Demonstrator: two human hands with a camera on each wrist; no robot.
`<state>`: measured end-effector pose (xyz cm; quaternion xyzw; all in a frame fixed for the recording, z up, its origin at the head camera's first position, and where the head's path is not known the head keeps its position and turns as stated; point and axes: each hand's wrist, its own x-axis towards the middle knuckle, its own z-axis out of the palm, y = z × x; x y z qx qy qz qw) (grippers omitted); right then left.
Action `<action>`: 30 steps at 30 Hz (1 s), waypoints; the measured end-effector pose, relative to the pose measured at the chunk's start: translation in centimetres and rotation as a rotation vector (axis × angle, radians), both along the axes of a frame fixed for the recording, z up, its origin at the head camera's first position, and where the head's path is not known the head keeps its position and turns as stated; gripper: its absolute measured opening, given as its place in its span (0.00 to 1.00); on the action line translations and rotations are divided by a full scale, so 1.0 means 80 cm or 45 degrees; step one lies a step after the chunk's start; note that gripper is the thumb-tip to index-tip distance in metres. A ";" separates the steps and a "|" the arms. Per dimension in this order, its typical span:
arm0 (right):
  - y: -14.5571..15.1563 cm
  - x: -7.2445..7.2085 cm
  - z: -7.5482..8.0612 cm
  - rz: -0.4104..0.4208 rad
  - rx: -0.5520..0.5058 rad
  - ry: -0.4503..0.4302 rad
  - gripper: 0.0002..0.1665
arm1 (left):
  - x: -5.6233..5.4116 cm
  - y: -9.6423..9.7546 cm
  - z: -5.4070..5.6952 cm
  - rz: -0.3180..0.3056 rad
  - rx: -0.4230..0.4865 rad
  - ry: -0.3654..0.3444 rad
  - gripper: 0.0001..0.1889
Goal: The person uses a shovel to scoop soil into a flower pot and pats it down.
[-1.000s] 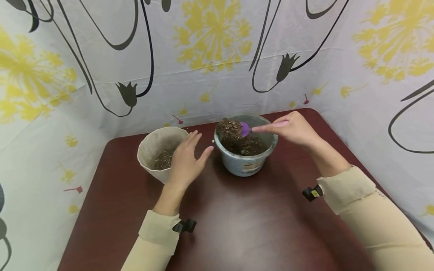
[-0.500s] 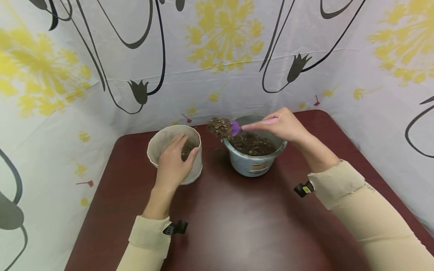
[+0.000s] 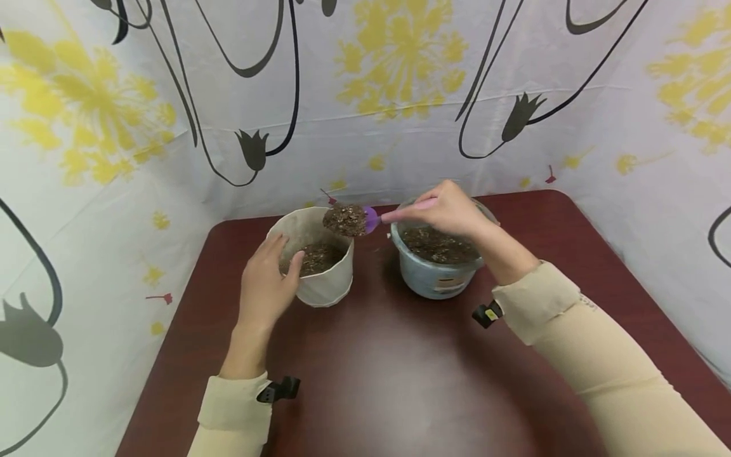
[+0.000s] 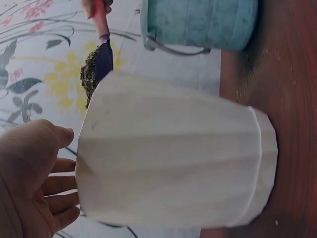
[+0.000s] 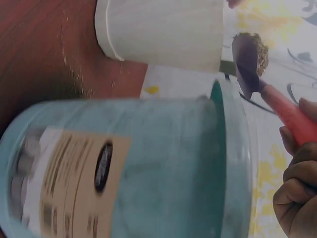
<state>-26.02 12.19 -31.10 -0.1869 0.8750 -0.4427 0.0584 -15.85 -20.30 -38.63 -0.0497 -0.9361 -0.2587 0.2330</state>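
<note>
My right hand (image 3: 454, 209) grips the pink handle of a purple garden trowel (image 3: 372, 219), its blade heaped with dark soil (image 3: 345, 220). The loaded blade hangs over the right rim of a white faceted pot (image 3: 323, 291) that has some soil at its bottom. Beside that pot's left rim is my left hand (image 3: 267, 282), fingers extended and thumb spread; whether it touches the rim I cannot tell. Under my right hand stands a blue-green bucket (image 3: 434, 279) with soil in it. In the right wrist view, curled fingers (image 5: 302, 178) wrap the trowel handle.
Both containers stand near the back of a dark red-brown table (image 3: 388, 381). A patterned cloth (image 3: 365, 76) hangs close behind and at both sides. The bucket has a wire handle (image 4: 178, 49) and a paper label (image 5: 84, 183). Soil crumbs (image 5: 74, 74) lie between the containers.
My right hand has carried the loaded trowel left, from above the bucket to the white pot. My left hand has moved from the pot's right side across to its left rim.
</note>
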 end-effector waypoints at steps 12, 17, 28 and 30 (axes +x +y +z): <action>-0.072 0.025 -0.027 0.054 0.551 1.041 0.22 | 0.011 -0.022 -0.022 0.085 0.036 -0.022 0.27; -0.079 0.028 -0.040 0.012 0.517 1.284 0.22 | 0.011 -0.024 -0.026 0.093 0.077 -0.017 0.26; -0.056 0.021 -0.041 -0.070 0.361 0.960 0.15 | 0.017 -0.030 -0.025 0.133 0.071 -0.009 0.26; -0.048 0.019 -0.040 -0.092 0.344 0.911 0.15 | 0.016 -0.028 -0.024 0.131 0.062 -0.003 0.25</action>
